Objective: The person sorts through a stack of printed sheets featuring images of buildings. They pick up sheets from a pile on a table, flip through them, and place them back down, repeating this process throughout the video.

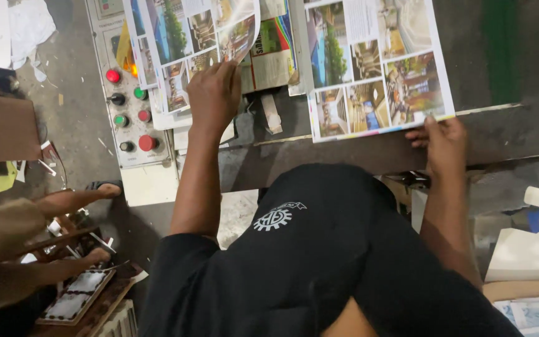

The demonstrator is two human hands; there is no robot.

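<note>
Left hand (pixel 213 93) pinches curled printed sheet (pixel 188 37) far left; right hand (pixel 445 138) fingers press right sheet (pixel 378 68) corner; risk: curl creases or brushes control buttons (pixel 129 109).

Dark grey metal worktop (pixel 506 134), scuffed, with a green stripe along its far right part. Flat on it: a large printed sheet (pixel 378 62) of colour photographs, its near edge at the worktop's front. Left of that, a second printed sheet (pixel 182 43) overlaps a stack of prints (pixel 276 53).
</note>
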